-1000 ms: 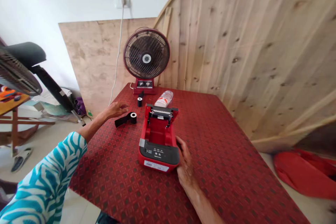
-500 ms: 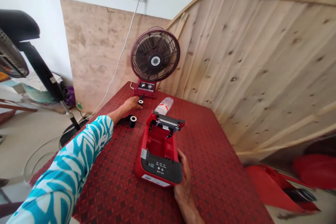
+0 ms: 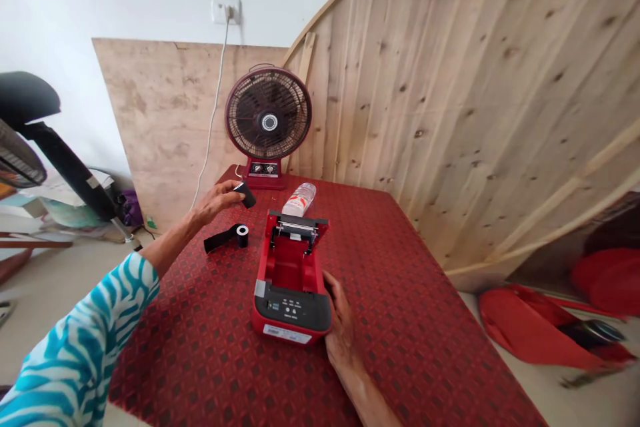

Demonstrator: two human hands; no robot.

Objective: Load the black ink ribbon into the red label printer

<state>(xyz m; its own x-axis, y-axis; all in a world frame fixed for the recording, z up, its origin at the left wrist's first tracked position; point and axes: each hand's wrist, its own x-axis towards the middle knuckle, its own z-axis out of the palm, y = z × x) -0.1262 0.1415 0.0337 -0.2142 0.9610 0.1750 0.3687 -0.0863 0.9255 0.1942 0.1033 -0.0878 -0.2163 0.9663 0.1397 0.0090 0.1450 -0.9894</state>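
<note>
1. Two black rolls are out on the desk (image 3: 400,320); I see my left hand (image 3: 215,201) lifted above it, fingers (image 3: 231,195) clamped on the small black roll (image 3: 247,195), which sits at my fingertips, clear of the cloth.
2. My right hand (image 3: 340,327) rests against the right side of the red printer (image 3: 291,280), fingers curled loosely along its casing; I cannot tell whether they grip it.
3. The printer's lid stands open and its red bay looks empty, so I judge loading is not yet done.
4. The second roll (image 3: 242,235), glossy black with a pale core and a loose ribbon tail, lies just below my left fingers.
5. Beyond the printer, a clear plastic bottle (image 3: 299,199) lies on its side; a round-grilled maroon fan (image 3: 269,123) stands farther off.
6. The desk cover is dark red with a small diamond pattern; the printer is smooth plastic with a black panel.
</note>
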